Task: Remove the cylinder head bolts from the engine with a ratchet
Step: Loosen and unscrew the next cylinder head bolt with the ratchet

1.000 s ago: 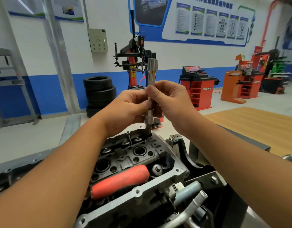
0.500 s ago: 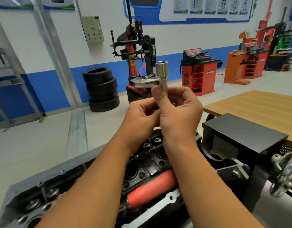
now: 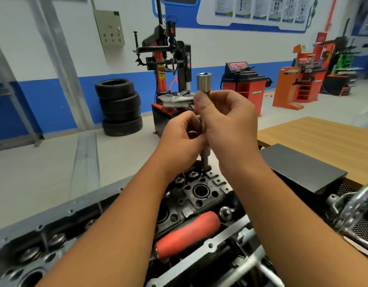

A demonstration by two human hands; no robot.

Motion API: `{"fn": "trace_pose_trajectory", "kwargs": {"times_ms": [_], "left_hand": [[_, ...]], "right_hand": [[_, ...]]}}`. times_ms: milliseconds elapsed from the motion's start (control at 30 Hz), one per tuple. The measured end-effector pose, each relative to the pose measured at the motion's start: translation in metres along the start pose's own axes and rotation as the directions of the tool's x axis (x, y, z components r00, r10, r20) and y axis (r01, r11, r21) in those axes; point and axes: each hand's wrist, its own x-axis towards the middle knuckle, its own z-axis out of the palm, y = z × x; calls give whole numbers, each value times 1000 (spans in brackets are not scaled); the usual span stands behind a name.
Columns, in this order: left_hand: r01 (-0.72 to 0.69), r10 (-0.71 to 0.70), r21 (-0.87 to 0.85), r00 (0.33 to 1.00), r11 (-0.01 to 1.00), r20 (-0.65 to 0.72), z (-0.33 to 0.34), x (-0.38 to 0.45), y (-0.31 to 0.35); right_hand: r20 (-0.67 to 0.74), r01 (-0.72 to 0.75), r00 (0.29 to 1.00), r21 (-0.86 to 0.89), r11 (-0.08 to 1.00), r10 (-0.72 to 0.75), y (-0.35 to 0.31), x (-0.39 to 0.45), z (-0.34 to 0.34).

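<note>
Steel extension (image 3: 204, 83) unchanged — both hands still gripping.

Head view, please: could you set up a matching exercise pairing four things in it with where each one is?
Things:
1. socket extension
2. red-handled tool
3. stack of tyres
4. wooden tabletop

Places:
A. on the floor against the blue-striped wall
B. lying across the cylinder head, between the forearms
C. at the right, behind the black box
D. upright over the engine, gripped by the left hand and right hand

Pairs: 1-D, 2-B, 3-A, 4-C
</note>
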Motion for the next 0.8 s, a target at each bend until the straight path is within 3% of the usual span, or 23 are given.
{"fn": "trace_pose_trajectory", "kwargs": {"times_ms": [167,300,433,500,633,800], "left_hand": [[-23,16,47,990,999,141,4,-3,4],[59,-63,24,975,998,212,4,-10,12],[41,-46,40,988,998,151,3,-10,12],[31,-37,53,994,998,100,0,-9,10],[20,-22,76,1000,997,21,-9,-3,5],[0,-3,59,999,998,47,-7,-2,4]], "right_hand": [[-248,21,969,49,999,-8,20,-31,10],[-275,7,961,-25,1000,-13,28,-26,2],[-119,-31,992,25,999,34,30,-25,-1],[30,-13,999,-3,1000,13,26,-15,-6],[386,22,922,34,999,-33,18,28,-30],[477,36,871,168,985,-113,43,39,-41]]}}
